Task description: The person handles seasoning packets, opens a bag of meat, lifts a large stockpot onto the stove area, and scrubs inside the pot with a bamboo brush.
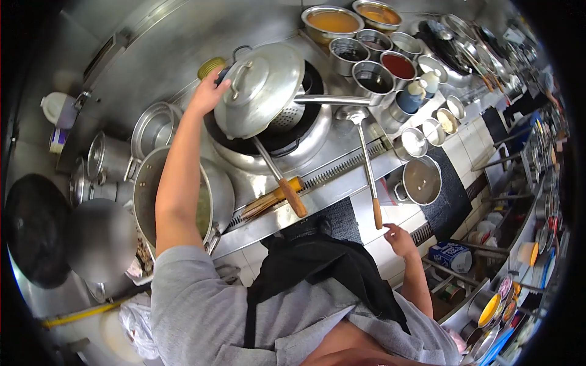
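Observation:
My left hand (210,94) reaches to the left edge of a large metal lid (262,73), thumb and fingers apart beside a small dark item (223,75); whether it touches this is unclear. The lid lies tilted over a dark wok (311,122) on the round burner, partly covering a perforated strainer (285,119). A wooden-handled utensil (293,198) sticks out from under the lid. My right hand (400,240) hangs with loosely bent, parted fingers, holding nothing, just right of the wooden handle end of a ladle (368,165).
Large pot (143,195) stands under my left arm. Sauce containers (373,79) and orange-liquid bowls (332,22) crowd the back right. A bamboo brush (271,200) lies at the stove's front edge. A pot of cloudy liquid (421,181) sits at right, near crowded shelves.

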`<state>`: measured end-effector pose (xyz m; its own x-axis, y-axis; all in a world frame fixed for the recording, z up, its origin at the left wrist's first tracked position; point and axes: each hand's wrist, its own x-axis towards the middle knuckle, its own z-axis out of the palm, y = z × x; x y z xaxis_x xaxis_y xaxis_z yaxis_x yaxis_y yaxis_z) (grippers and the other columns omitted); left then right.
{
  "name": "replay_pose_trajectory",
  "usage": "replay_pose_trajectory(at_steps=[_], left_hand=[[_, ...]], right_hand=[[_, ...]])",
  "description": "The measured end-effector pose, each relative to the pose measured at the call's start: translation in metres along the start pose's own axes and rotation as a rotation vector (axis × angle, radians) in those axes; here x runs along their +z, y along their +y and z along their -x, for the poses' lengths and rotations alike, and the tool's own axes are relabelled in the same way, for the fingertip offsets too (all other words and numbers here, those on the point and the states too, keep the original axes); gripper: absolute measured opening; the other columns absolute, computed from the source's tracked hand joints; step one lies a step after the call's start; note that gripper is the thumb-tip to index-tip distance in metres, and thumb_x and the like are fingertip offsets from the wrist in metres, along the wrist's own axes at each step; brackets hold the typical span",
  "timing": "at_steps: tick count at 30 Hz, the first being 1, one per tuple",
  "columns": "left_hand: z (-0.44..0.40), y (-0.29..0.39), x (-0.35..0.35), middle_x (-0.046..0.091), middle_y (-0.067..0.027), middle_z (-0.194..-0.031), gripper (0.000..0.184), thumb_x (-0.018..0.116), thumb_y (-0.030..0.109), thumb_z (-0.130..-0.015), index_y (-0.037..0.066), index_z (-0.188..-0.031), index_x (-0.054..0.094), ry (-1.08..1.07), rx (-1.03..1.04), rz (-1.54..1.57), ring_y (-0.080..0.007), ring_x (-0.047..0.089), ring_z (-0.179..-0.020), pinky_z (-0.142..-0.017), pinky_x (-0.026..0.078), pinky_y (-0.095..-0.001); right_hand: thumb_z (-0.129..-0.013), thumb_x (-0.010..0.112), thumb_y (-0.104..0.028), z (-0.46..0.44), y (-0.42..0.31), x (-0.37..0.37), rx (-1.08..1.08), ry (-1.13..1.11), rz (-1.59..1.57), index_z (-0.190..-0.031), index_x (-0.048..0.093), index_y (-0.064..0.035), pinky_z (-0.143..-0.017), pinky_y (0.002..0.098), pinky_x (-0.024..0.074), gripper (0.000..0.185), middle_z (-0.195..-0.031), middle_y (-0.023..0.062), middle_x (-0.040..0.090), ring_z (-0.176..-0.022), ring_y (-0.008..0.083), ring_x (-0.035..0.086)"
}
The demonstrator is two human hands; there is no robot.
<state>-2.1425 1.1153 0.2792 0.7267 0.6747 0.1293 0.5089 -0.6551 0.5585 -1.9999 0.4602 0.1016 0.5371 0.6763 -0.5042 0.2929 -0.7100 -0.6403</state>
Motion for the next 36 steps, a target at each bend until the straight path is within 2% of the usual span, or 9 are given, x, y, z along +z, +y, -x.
replay_pose_trajectory(at_steps=[6,8,9,13,19,21,27,30,36], left_hand=[[0.208,-0.027,-0.106,0.051,-0.0126,-0.137,0.053,0.061,0.023,-0.094,0.008,-0.142,0.044,0.088,-0.192,0.355,-0.0218,0.053,-0.120,-0.100,0.042,-0.0357],[0.275,-0.035,-0.137,0.054,-0.0116,-0.133,0.053,0.059,0.034,-0.096,0.006,-0.140,0.046,0.326,-0.424,0.363,-0.0185,0.054,-0.114,-0.094,0.044,-0.0346],[0.306,-0.038,-0.146,0.056,-0.0110,-0.129,0.053,0.059,0.037,-0.095,0.006,-0.138,0.048,0.455,-0.521,0.389,-0.0181,0.055,-0.111,-0.090,0.045,-0.0339],[0.413,-0.084,-0.131,0.063,-0.0052,-0.108,0.046,0.061,0.040,-0.093,0.007,-0.125,0.055,0.886,-0.728,0.566,-0.0137,0.059,-0.093,-0.075,0.047,-0.0305],[0.453,-0.026,-0.010,0.063,-0.0080,-0.107,0.018,0.061,0.011,-0.091,0.003,-0.107,0.062,0.737,-0.525,0.070,-0.0191,0.059,-0.098,-0.087,0.046,-0.0316],[0.444,0.015,0.007,0.060,-0.0163,-0.105,0.022,0.065,0.005,-0.081,0.003,-0.103,0.061,0.452,-0.348,-0.148,-0.0339,0.058,-0.102,-0.090,0.046,-0.0393],[0.416,0.021,0.043,0.062,-0.0145,-0.092,0.026,0.068,0.007,-0.081,0.003,-0.106,0.062,0.426,-0.259,-0.131,-0.0333,0.060,-0.086,-0.075,0.048,-0.0399],[0.402,0.024,0.044,0.060,-0.0168,-0.101,0.029,0.063,0.002,-0.085,0.002,-0.114,0.059,0.358,-0.291,-0.024,-0.0334,0.061,-0.085,-0.075,0.049,-0.0378],[0.356,0.005,-0.001,0.053,-0.0180,-0.127,0.043,0.062,0.003,-0.082,0.003,-0.125,0.054,0.175,0.006,0.197,-0.0338,0.051,-0.122,-0.104,0.040,-0.0398]], right_hand=[[-0.092,0.057,-0.009,-0.067,-0.008,0.000,-0.150,0.035,-0.009,-0.122,0.059,-0.0031,-0.068,0.0298,0.0499,0.031,-0.082,0.0079,0.064,-0.073,0.0146,0.061],[-0.092,0.056,-0.009,-0.094,-0.018,0.021,-0.191,-0.086,-0.304,-0.121,0.059,-0.0028,-0.069,0.0287,0.0496,0.030,-0.082,0.0078,0.063,-0.073,0.0126,0.060],[-0.092,0.057,-0.007,-0.104,-0.040,0.031,-0.215,-0.073,-0.262,-0.117,0.062,-0.0021,-0.072,0.0359,0.0513,0.026,-0.091,0.0135,0.067,-0.082,0.0238,0.065],[-0.084,0.058,-0.003,-0.129,-0.148,0.074,-0.714,-0.020,0.052,-0.111,0.066,-0.0043,-0.090,0.0408,0.0477,0.028,-0.108,0.0181,0.061,-0.103,0.0373,0.058],[-0.082,0.056,-0.005,-0.233,-0.190,0.196,-1.024,0.014,0.402,-0.124,0.058,-0.0120,-0.097,0.0508,0.0427,0.042,-0.117,0.0184,0.058,-0.113,0.0384,0.053],[-0.082,0.055,-0.007,-0.256,-0.197,0.225,-0.687,-0.171,0.696,-0.130,0.053,-0.0146,-0.098,0.0566,0.0415,0.048,-0.125,0.0187,0.054,-0.119,0.0393,0.051],[-0.083,0.057,-0.011,-0.239,-0.232,0.212,-0.575,-0.244,0.777,-0.126,0.054,-0.0134,-0.100,0.0630,0.0388,0.043,-0.131,0.0189,0.049,-0.121,0.0424,0.051],[-0.080,0.062,-0.014,-0.237,-0.226,0.204,-0.607,-0.174,0.786,-0.126,0.054,-0.0141,-0.099,0.0619,0.0393,0.046,-0.129,0.0188,0.052,-0.120,0.0398,0.053],[-0.082,0.059,-0.022,-0.249,-0.179,0.194,-0.597,0.133,0.643,-0.125,0.059,-0.0180,-0.096,0.0538,0.0405,0.043,-0.121,0.0128,0.060,-0.113,0.0333,0.056]])
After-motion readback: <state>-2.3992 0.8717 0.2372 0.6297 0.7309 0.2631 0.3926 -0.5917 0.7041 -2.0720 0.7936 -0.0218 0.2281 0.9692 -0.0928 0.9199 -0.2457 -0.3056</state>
